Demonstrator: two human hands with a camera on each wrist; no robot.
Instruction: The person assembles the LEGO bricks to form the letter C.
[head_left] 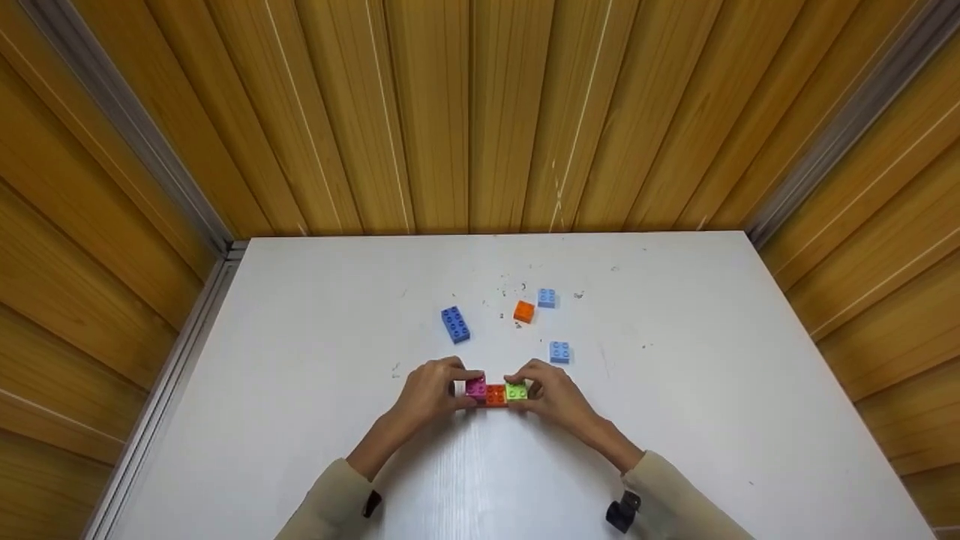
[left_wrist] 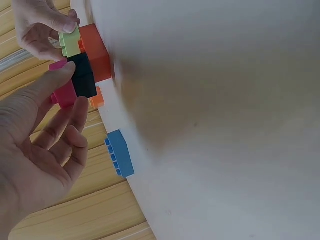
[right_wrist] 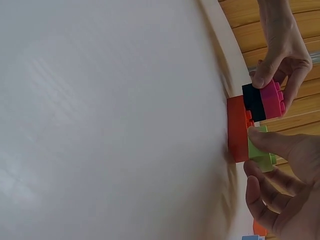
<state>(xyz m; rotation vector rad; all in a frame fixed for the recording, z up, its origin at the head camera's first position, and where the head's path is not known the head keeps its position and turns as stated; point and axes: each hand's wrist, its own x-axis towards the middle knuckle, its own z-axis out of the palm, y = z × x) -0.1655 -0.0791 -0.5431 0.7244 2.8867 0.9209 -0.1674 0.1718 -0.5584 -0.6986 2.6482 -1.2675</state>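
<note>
A red brick (head_left: 495, 394) lies lengthwise on the white table between both hands. Thumb and fingers of my left hand (head_left: 430, 388) pinch a pink brick (left_wrist: 64, 89) stacked on a dark, nearly black brick (left_wrist: 83, 76), at the red brick's left end. Whether the dark brick is fully pressed down I cannot tell. At the right end, a light green brick (right_wrist: 260, 150) sits on top of the red one. My right hand (head_left: 556, 395) pinches it between thumb and fingers. In the head view the dark brick is hidden beneath the pink one.
Beyond the hands lie a long blue brick (head_left: 455, 325), an orange brick (head_left: 524, 311) and two light blue bricks, one farther back (head_left: 547, 298) and one nearer the right hand (head_left: 559, 352). Wood-look panels (head_left: 465, 112) stand behind the white table (head_left: 300, 315).
</note>
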